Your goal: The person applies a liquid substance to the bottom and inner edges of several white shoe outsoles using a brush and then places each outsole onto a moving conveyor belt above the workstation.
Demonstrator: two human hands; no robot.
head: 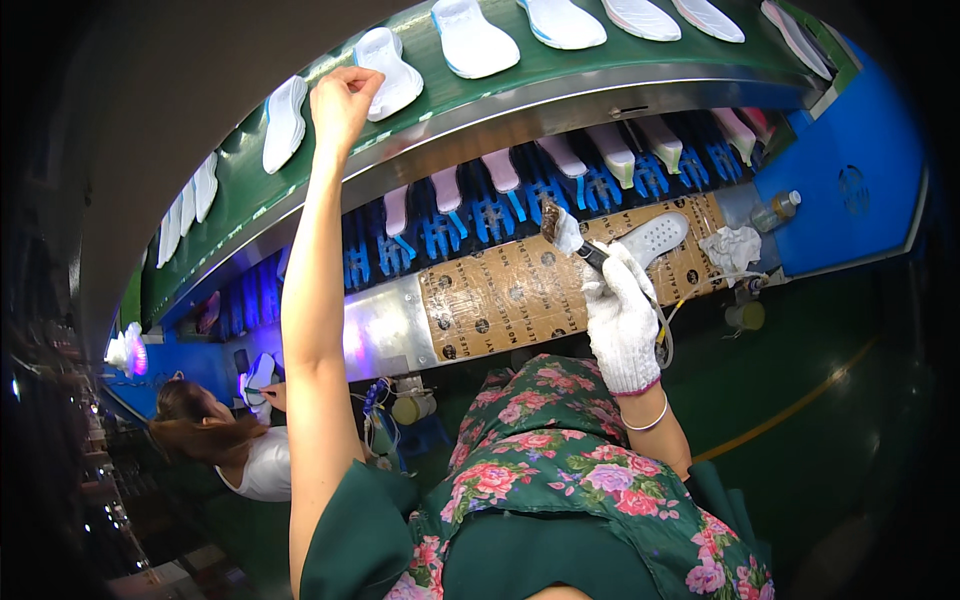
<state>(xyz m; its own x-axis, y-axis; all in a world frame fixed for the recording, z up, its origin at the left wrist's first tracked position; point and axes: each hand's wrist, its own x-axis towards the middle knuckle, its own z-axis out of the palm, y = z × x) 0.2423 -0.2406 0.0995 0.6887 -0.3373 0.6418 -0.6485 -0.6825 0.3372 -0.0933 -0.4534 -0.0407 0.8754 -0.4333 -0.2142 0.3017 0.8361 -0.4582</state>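
My left hand [346, 101], bare, reaches up to the green conveyor belt [337, 172]. Its thumb and forefinger are pinched together at the edge of a white shoe sole [396, 79]; whether they grip it cannot be told. In a white knitted glove, my right hand [621, 315] holds a brush [592, 253] by its black handle. White material wraps the brush near its brown bristles. Just beyond the gloved fingers, a pale grey perforated sole [660, 236] lies on the cardboard-covered ledge [502, 304], its near end partly hidden by the glove.
More white soles [476, 37] line the belt. Below it, pink-topped pieces [501, 171] sit over blue racks [442, 234]. A crumpled white cloth [731, 247] and a clear bottle [776, 210] are at the ledge's right end. Another person [225, 442] works at lower left.
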